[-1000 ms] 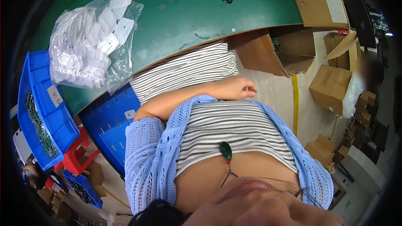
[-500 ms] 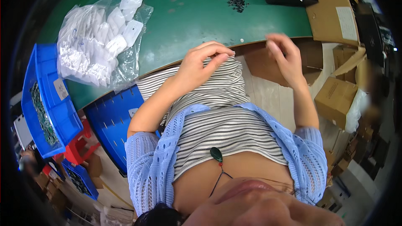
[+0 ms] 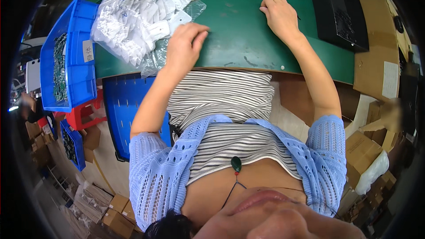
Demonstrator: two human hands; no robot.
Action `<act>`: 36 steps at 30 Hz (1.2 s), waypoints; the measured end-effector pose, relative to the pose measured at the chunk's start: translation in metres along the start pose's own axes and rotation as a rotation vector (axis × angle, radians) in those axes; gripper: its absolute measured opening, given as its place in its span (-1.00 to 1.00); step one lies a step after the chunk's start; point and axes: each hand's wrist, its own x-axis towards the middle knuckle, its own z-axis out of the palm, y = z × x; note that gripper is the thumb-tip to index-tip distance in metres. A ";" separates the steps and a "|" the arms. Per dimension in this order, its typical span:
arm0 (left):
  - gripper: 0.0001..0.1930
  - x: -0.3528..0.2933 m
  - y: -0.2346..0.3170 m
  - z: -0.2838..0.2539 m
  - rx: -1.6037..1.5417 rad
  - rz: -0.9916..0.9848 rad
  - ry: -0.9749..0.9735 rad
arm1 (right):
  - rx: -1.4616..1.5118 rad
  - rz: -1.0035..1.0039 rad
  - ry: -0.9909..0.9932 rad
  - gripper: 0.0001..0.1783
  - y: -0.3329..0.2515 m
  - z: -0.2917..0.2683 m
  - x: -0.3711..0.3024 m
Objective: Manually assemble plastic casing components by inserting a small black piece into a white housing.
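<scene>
My left hand (image 3: 185, 48) hovers over the green bench, just right of a clear plastic bag (image 3: 126, 26) of flat white pieces. Its fingers are bent, thumb and forefinger close together; whatever they pinch is too small to make out. Some rounded white plates (image 3: 180, 19) with a small hole stick out of the bag's mouth. Farther off, my right hand (image 3: 280, 17) reaches over the bench with its fingers curled down, their contents hidden. A tiny dark bit (image 3: 299, 17) shows beside it.
A black tray (image 3: 341, 17) with small dark parts stands on the right by a cardboard box (image 3: 378, 40). On the left is a blue bin (image 3: 82, 77) of green boards, above a red stool (image 3: 84, 116). A small white dot (image 3: 282, 67) lies at the bench edge.
Both hands have moved forward over the bench from near its edge, the left one toward the white plates. The view has shifted, and the dark parts' pile no longer shows as before.
</scene>
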 end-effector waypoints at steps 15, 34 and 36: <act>-0.64 0.009 -0.046 -0.060 0.551 0.086 0.236 | 0.135 0.013 0.012 -0.80 -0.019 -0.012 0.018; -0.56 0.000 -0.257 -0.158 -0.654 -1.077 0.973 | 0.994 0.520 -0.281 -0.29 -0.189 0.116 0.236; -0.58 -0.005 -0.253 -0.165 -0.755 -1.037 0.866 | 1.070 0.527 -0.485 -0.21 -0.202 0.118 0.244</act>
